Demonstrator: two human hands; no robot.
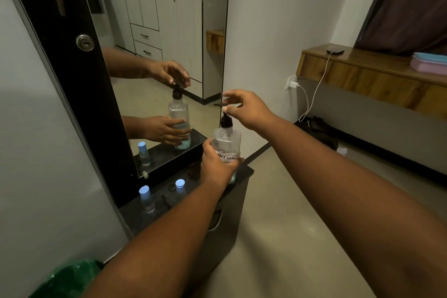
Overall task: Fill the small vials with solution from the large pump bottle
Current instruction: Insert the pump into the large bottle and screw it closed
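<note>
Near the middle of the frame, the large pump bottle (227, 143) stands upright on the dark surface (246, 172) in front of a mirror (154, 55). The bottle is clear, with a black pump head and a white label whose handwriting is partly covered. The left hand (216, 167) has its grip closed around the lower body of the bottle, fingers wrapped over the label. The right hand (246, 110) is above it, thumb and fingers pinched on the black pump head at the top; the nozzle pokes out to the left between the fingertips.

Lower left of the bottle, two small vials with pale blue caps stand on the same surface: one vial (146, 198) near the mirror's dark frame, the other vial (180, 185) closer to the left wrist. Both are upright and capped, well apart from the bottle's nozzle. A small dark round thing lies between them, too dim to tell.

The mirror repeats the hands, the bottle and one vial. At the upper right, a phone (335, 51) lies on a wooden shelf (362, 72) with a white cable (314, 97) running to a wall plug.
</note>
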